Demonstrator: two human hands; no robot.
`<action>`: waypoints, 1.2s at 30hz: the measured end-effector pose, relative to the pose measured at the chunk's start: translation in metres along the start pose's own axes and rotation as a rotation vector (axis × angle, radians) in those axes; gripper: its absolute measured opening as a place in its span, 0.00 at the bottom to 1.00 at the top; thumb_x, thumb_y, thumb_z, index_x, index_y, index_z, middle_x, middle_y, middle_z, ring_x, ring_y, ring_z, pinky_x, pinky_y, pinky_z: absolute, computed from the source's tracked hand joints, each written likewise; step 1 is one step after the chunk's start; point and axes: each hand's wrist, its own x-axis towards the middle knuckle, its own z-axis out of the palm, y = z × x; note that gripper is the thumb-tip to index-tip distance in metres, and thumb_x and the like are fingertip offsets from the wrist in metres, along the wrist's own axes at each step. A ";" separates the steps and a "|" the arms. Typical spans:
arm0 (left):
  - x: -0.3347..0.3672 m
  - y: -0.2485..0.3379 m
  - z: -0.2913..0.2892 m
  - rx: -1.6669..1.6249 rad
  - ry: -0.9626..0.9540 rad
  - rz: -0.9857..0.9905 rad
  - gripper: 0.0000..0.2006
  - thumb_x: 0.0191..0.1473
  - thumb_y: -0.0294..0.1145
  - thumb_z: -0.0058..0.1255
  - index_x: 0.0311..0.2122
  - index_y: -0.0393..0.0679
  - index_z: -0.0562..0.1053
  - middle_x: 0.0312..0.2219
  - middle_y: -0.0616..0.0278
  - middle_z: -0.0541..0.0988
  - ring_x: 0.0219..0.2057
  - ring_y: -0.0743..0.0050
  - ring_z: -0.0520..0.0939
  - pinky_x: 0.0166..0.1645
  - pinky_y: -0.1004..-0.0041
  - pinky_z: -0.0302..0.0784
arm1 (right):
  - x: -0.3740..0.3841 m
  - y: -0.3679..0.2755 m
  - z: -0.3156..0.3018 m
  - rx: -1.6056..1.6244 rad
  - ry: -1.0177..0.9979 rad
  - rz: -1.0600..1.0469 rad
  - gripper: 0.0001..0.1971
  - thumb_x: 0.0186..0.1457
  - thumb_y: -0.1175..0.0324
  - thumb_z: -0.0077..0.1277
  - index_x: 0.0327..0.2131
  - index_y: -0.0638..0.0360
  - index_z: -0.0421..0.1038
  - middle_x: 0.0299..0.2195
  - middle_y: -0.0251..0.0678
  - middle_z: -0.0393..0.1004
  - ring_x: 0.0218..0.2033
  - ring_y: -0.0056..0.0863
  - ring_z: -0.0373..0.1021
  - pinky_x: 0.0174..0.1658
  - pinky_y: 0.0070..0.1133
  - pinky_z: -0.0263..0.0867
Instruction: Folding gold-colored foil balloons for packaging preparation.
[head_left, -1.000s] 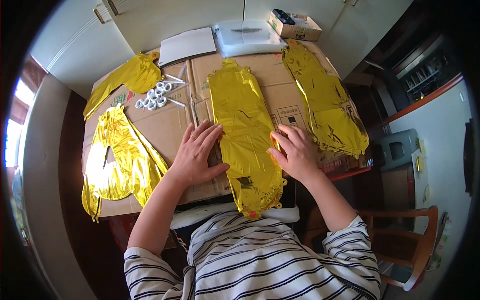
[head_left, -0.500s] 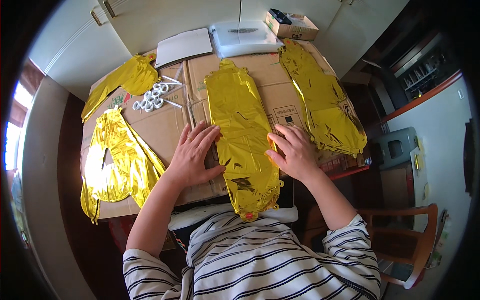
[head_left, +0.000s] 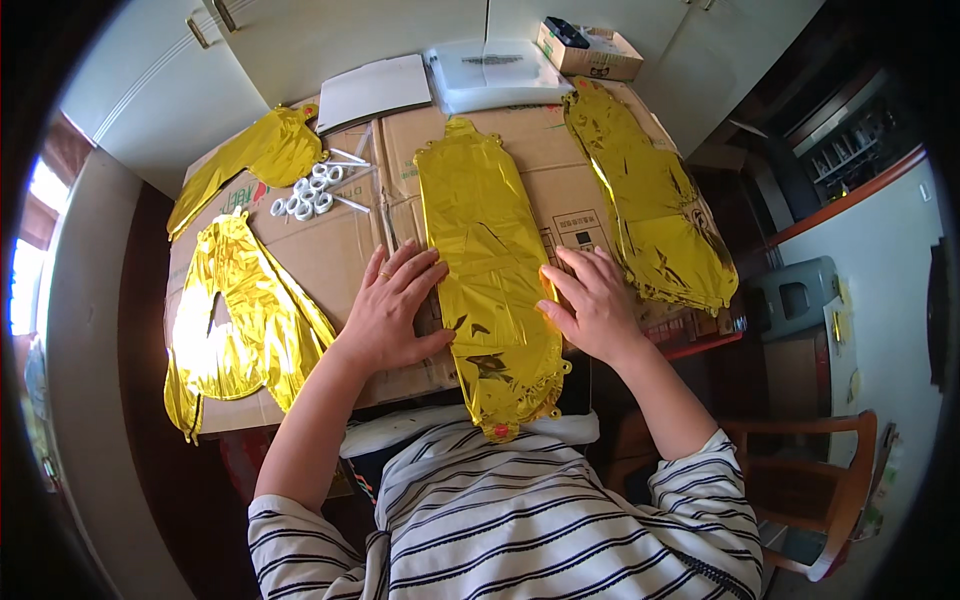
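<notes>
A flat, uninflated gold foil balloon (head_left: 485, 220), or a stack of them, lies lengthwise in front of me. Its near end hangs over the table edge toward my lap. My left hand (head_left: 393, 308) rests along its left edge, fingers spread and fingertips touching the foil. On the opposite edge, my right hand (head_left: 597, 305) lies with its fingers apart, thumb and fingertips on the foil. Neither hand grips anything. More flat gold balloons are around: one with a slit (head_left: 240, 310) at the near left, one (head_left: 255, 155) at the far left, and a long pile (head_left: 650, 200) at the right.
Flattened cardboard (head_left: 390, 215) covers the table. Several white ribbon rolls (head_left: 308, 195) and thin white straws lie at the left. Along the back are a white sheet stack (head_left: 375, 92), clear plastic bags (head_left: 497, 78) and a small carton (head_left: 595, 52). A wooden chair (head_left: 850, 480) stands at the right.
The view has shifted very slightly. Both hands stay at the balloon's two edges, with hardly any movement.
</notes>
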 end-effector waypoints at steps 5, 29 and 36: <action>-0.002 -0.002 0.002 0.040 0.010 -0.001 0.41 0.44 0.55 0.61 0.62 0.44 0.67 0.62 0.54 0.67 0.69 0.50 0.58 0.73 0.45 0.42 | 0.015 -0.040 -0.015 0.059 0.062 -0.055 0.21 0.57 0.60 0.58 0.51 0.58 0.73 0.54 0.45 0.69 0.56 0.41 0.66 0.63 0.43 0.56; 0.008 -0.003 0.000 -0.057 0.057 0.013 0.45 0.42 0.42 0.67 0.66 0.46 0.61 0.60 0.53 0.69 0.66 0.44 0.61 0.73 0.45 0.44 | 0.011 -0.104 0.020 -0.045 -0.106 -0.300 0.20 0.54 0.63 0.49 0.49 0.60 0.75 0.46 0.45 0.72 0.48 0.39 0.68 0.50 0.33 0.67; 0.024 -0.024 0.003 0.034 0.160 -0.064 0.49 0.43 0.46 0.65 0.68 0.47 0.55 0.64 0.50 0.62 0.68 0.45 0.56 0.73 0.45 0.42 | 0.010 -0.102 0.021 -0.028 -0.109 -0.318 0.21 0.55 0.63 0.47 0.50 0.61 0.75 0.47 0.47 0.72 0.49 0.42 0.68 0.52 0.35 0.67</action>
